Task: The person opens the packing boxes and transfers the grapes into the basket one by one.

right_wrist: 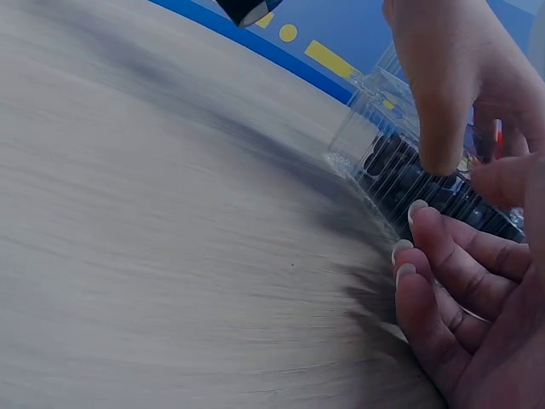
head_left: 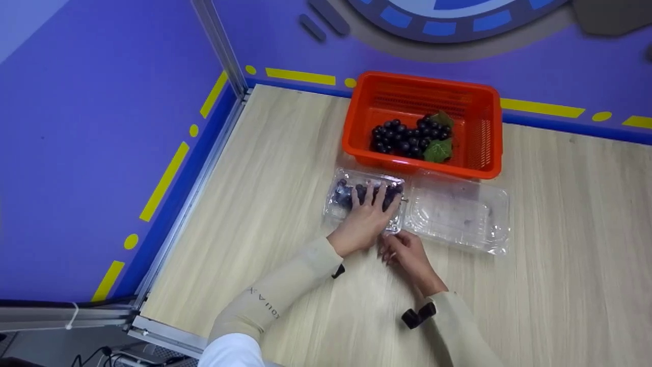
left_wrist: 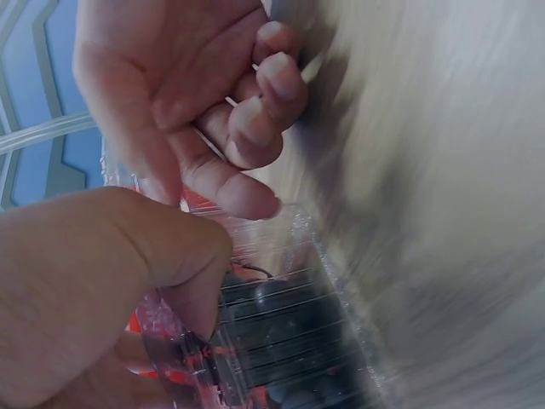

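Observation:
A clear plastic clamshell box point(head_left: 330, 213) lies unfolded on the table, dark grapes point(head_left: 343, 195) in its left half. My left hand point(head_left: 362, 220) presses down on these grapes with fingers spread. In the left wrist view, the left thumb bends down at the box's side. The right hand point(head_left: 410, 255) is at the near right corner of that half, its fingers loosely bent. In the right wrist view, its fingertips point(right_wrist: 428, 223) are beside the box's ribbed wall. The lid half point(head_left: 453, 211) lies flat to the right.
Behind the box stands an orange-red basket point(head_left: 351, 120) containing dark grape bunches point(head_left: 402, 138) with green leaves point(head_left: 438, 151). The basket's near wall is close to the box and lid. Blue-purple panels point(head_left: 102, 153) border the wooden table point(head_left: 244, 188) at the left and back.

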Motion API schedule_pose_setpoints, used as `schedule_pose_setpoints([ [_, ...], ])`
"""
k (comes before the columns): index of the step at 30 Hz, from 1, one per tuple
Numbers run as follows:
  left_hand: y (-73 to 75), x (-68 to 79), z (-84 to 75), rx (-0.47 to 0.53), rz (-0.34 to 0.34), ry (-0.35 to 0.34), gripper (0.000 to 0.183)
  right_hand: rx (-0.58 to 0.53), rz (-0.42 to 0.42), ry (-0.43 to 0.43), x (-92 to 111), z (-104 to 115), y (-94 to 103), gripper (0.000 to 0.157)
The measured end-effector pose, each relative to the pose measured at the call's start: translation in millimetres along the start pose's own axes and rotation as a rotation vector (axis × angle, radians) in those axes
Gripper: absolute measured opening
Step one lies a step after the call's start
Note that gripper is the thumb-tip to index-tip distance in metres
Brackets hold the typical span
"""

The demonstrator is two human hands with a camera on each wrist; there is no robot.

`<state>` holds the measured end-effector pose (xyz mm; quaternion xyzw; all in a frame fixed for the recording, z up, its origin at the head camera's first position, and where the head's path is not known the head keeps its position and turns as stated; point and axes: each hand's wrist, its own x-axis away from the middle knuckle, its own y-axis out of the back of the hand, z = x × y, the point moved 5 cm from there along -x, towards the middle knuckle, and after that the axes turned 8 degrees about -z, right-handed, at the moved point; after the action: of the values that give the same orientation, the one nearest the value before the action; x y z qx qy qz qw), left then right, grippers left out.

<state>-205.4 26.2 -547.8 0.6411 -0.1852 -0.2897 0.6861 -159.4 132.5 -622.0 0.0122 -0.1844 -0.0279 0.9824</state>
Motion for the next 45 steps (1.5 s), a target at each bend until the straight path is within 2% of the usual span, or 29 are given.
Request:
schedule_pose_setpoints([
  [7,-1.7,0.2,-0.7,0.02,0.0,0.006,0.085,0.037,-0.022,0.0,-3.8,-2.5,0.4,0.02],
  [10,-3.4,0.5,-1.4,0.013,-0.013,0.007,0.084,0.084,-0.037,-0.008,0.4,5.7,-1.1,0.021],
  [14,-4.8,0.4,-2.0,0.007,-0.019,0.013,0.081,0.125,-0.054,0.028,3.8,9.8,-3.3,0.025],
  [18,-4.8,-1.9,-2.7,-0.003,-0.017,0.015,0.081,0.121,-0.084,0.079,-2.7,-5.2,-0.5,0.029],
  [21,-4.6,-2.8,-3.5,-0.033,-0.031,0.013,0.081,0.115,-0.091,0.11,-2.6,-5.4,-0.9,0.03],
  [25,-5.0,-1.3,-4.5,-0.068,-0.062,0.01,0.077,0.125,-0.086,0.136,1.0,3.3,-4.7,0.031],
  [29,-4.5,1.1,-7.0,-0.112,-0.123,-0.002,0.063,0.166,-0.092,0.144,4.0,10.5,-6.6,0.03],
  [34,-4.2,3.3,-9.8,-0.178,-0.193,-0.011,0.051,0.209,-0.134,0.143,-1.5,3.1,-5.4,0.028],
  [40,-2.8,6.1,-8.0,-0.192,-0.194,-0.032,0.049,0.288,-0.181,0.201,-5.2,1.3,-6.2,0.025],
  [45,1.8,8.9,-3.5,-0.128,-0.147,-0.083,0.06,0.321,-0.222,0.208,-4.6,2.7,-6.9,0.028],
])
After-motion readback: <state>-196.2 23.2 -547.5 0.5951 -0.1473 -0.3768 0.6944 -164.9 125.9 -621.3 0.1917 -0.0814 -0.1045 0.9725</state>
